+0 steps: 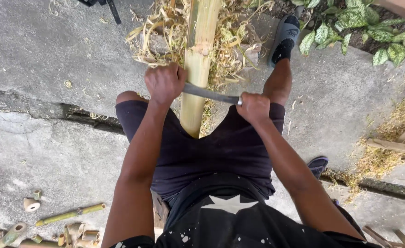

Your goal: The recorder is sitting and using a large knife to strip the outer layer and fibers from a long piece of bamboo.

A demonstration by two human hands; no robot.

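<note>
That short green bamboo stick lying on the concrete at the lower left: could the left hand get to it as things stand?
Probably not at once: the left hand grips one end of the metal blade laid across the thick bamboo pole. The short green bamboo stick lies unobstructed on the concrete.

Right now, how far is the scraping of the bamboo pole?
Done: a heap of shavings lies around the bamboo pole, and the pole's near part looks pale and smooth. In hand: the left hand and right hand each grip one end of a blade laid across the pole. Left: the far part of the pole keeps green streaks.
</note>
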